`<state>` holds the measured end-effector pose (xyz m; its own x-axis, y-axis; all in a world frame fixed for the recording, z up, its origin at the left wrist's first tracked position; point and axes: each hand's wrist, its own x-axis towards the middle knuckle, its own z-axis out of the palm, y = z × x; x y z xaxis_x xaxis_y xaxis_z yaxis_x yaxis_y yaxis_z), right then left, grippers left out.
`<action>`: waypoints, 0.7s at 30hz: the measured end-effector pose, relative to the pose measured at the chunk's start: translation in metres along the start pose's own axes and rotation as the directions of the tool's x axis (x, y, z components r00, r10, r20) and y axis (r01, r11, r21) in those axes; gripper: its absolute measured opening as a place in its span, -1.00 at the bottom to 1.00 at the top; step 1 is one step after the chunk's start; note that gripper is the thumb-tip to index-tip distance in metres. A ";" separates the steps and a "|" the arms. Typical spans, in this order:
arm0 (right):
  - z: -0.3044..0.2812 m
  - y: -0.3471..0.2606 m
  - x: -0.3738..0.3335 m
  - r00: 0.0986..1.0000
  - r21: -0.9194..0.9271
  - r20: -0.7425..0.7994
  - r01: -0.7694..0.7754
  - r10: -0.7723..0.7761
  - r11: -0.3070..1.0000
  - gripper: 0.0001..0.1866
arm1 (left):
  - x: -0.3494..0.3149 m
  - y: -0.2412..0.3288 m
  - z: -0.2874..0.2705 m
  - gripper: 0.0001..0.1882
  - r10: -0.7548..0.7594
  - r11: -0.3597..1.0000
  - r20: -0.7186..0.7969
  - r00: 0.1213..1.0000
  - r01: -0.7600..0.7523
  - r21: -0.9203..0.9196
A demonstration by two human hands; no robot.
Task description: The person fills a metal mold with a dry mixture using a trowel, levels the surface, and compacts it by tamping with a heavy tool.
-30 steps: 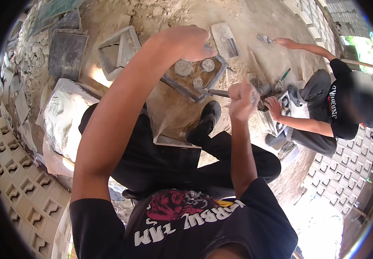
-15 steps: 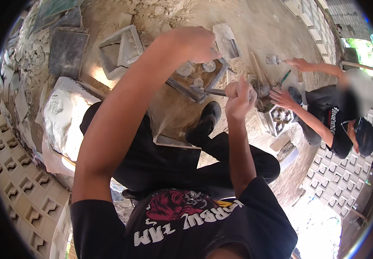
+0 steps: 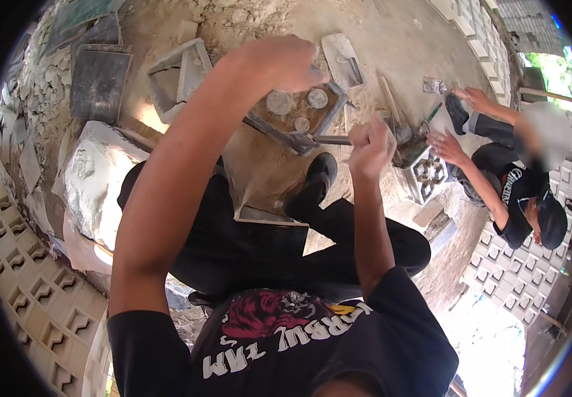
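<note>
A square, dark metal-framed mould (image 3: 259, 129) lies on the ground in front of me, with several round grey discs (image 3: 279, 102) inside. My right hand (image 3: 372, 145) is closed in a fist at the end of a grey metal bar (image 3: 332, 139) that reaches to the mould's near corner. Over the mould's far left side is my left hand (image 3: 289, 63), bent at the wrist with its fingers curled. Whatever it grips is hidden behind the hand. My shoe (image 3: 321, 175) rests just below the mould.
At right a co-worker crouches with a trowel (image 3: 433, 85) near one hand, beside a patterned openwork block (image 3: 428, 173). A cracked square frame (image 3: 197, 63), a dark plate (image 3: 99, 83) and a big white lump (image 3: 101, 178) lie left. A grey slab (image 3: 342, 59) lies beyond the mould.
Both my hands keep nearly the same grip, shifting slightly against the mould. The co-worker's hands and the trowel have moved to the right.
</note>
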<state>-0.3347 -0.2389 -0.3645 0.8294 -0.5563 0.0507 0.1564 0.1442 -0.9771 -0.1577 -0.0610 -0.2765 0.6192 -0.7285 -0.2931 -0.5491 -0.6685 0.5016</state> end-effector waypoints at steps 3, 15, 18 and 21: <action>0.004 0.011 -0.002 0.999 -0.025 -0.001 -0.044 0.044 0.999 -0.50 | -0.006 0.010 -0.009 -0.34 -0.013 0.998 0.141 0.990 0.022 -0.061; 0.032 0.007 0.017 0.997 0.002 0.066 -0.047 0.047 0.999 -0.56 | 0.001 -0.003 -0.001 -0.40 0.013 0.996 0.037 0.999 -0.010 -0.085; 0.038 0.025 0.018 0.994 -0.004 0.089 -0.065 0.066 0.998 -0.56 | 0.003 0.007 -0.003 -0.42 0.026 0.998 0.035 0.999 -0.024 -0.055; 0.062 0.016 0.026 0.990 -0.182 0.111 -0.063 0.084 0.981 -0.57 | 0.003 -0.004 -0.002 -0.44 0.030 0.997 0.046 0.998 -0.027 -0.076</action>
<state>-0.2775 -0.2007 -0.3662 0.8940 -0.4480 -0.0085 0.0043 0.0277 -0.9996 -0.1525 -0.0600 -0.2778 0.5756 -0.7546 -0.3152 -0.5215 -0.6356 0.5693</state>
